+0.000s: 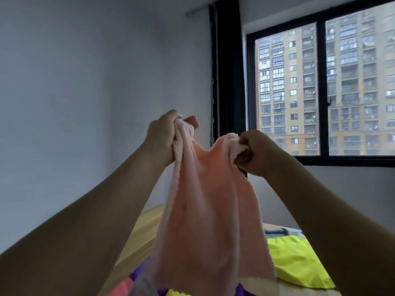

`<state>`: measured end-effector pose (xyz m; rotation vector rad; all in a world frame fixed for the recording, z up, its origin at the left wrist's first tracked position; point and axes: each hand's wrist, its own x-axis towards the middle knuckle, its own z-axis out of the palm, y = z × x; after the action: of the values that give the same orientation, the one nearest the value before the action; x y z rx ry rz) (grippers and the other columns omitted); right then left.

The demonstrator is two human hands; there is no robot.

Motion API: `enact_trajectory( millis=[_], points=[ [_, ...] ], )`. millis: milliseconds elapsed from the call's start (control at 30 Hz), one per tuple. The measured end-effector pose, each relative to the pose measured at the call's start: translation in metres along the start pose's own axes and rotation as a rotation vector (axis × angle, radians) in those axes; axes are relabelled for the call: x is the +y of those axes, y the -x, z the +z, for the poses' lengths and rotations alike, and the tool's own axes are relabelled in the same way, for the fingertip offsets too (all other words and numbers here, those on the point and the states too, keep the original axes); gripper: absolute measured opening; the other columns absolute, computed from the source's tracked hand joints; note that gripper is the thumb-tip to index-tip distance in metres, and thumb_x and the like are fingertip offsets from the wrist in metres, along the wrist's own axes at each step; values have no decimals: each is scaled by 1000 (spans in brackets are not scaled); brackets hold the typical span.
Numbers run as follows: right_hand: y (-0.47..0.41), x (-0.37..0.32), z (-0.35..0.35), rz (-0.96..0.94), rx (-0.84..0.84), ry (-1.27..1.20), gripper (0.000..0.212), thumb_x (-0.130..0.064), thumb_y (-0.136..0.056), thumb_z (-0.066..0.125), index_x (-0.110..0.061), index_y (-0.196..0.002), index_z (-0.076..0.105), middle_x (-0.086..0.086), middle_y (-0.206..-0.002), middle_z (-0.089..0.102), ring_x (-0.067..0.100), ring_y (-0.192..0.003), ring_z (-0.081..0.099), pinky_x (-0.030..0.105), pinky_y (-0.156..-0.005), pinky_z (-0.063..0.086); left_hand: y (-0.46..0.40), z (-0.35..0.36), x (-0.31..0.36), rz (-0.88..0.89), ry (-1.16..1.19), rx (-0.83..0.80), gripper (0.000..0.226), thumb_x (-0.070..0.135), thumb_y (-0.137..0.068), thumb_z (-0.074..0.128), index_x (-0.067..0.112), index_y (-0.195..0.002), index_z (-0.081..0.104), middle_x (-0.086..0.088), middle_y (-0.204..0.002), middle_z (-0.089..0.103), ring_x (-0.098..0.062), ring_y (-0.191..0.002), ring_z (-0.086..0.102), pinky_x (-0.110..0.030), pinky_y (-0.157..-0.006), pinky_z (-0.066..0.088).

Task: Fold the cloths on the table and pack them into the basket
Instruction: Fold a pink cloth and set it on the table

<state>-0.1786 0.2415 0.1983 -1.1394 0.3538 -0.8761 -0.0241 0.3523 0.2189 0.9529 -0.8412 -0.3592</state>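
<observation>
Both hands clamped on pink cloth [210,210]: left hand [164,137], right hand [256,153] pinching top corners, apart; I judge lifted so it hangs flat for folding.

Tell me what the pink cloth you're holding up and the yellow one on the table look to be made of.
Pink cloth: looks like soft microfibre or terry, matte and fuzzy, with a rough, nubbly edge; it hangs limp from both hands. Yellow cloth: smoother and flatter, a bright neon, faintly shiny weave, possibly a thin synthetic; too blurred to be sure.
</observation>
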Motion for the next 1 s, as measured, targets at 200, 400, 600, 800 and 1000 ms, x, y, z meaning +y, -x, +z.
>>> enact_trajectory(
  millis=[200, 400, 600, 800, 1000],
  points=[
    [40, -1, 40, -97, -183, 619, 15, -7, -93, 52, -8, -105, 61, 4, -71, 52, 5, -45, 39, 15, -37, 33, 51, -30, 44, 158, -179, 15, 21, 16, -85, 54, 2, -70, 56, -9, -58, 65, -23, -61, 69, -27, -56, 49],
    [102, 9, 68, -233, -104, 993, 9, -14, -95, 54, -13, -104, 57, 4, -65, 46, 11, -49, 37, 21, -46, 34, 104, -44, 59, 362, -611, -109, 24, 23, -84, 61, 12, -65, 50, -4, -54, 33, -15, -47, 31, -22, -47, 28],
    [164, 2, 69, -284, -164, 856, 19, 6, -91, 49, -7, -94, 63, 11, -77, 58, 16, -63, 54, 26, -62, 50, 158, -49, 80, 327, -695, -281, 44, 24, -94, 45, 18, -58, 70, 6, -73, 69, -5, -70, 60, -20, -65, 41],
    [203, -30, 71, -365, -245, 907, 19, 4, -86, 61, -10, -88, 74, 12, -94, 70, 19, -78, 66, 24, -68, 54, 181, -50, 108, 410, -683, -393, 26, 1, -91, 52, 21, -98, 67, 7, -91, 65, -5, -82, 57, -18, -70, 42],
    [225, -53, 78, -313, -267, 930, 30, 13, -84, 53, -8, -98, 70, 8, -98, 66, 17, -82, 65, 26, -72, 53, 186, -45, 130, 519, -594, -380, 20, 4, -91, 60, 22, -98, 63, 4, -95, 65, -7, -88, 60, -19, -76, 45]
  ],
)
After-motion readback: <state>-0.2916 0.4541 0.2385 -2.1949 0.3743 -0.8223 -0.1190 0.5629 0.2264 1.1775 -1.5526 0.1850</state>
